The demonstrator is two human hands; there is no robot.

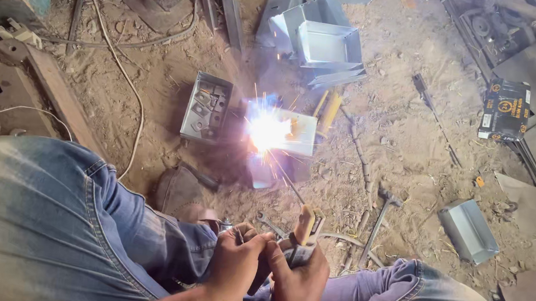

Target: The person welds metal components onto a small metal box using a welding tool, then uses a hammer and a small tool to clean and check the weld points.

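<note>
Both my hands grip a welding electrode holder [302, 235] low in the middle of the head view. My left hand [235, 265] is wrapped around its rear part, and my right hand [298, 281] clasps the handle beside it. A thin welding rod [282, 175] runs from the holder up to a small grey sheet-metal box [296, 133] on the dirt floor. A bright white arc [266, 131] with sparks and smoke burns where the rod meets the box. My knees in blue jeans frame both hands.
A metal tray of small parts [207, 106] lies left of the arc. Stacked sheet-metal boxes [321, 41] sit behind it. A chipping hammer [379, 220], another metal box [468, 230], a dark carton [504, 109] and scrap strips lie right. Cables trail at left.
</note>
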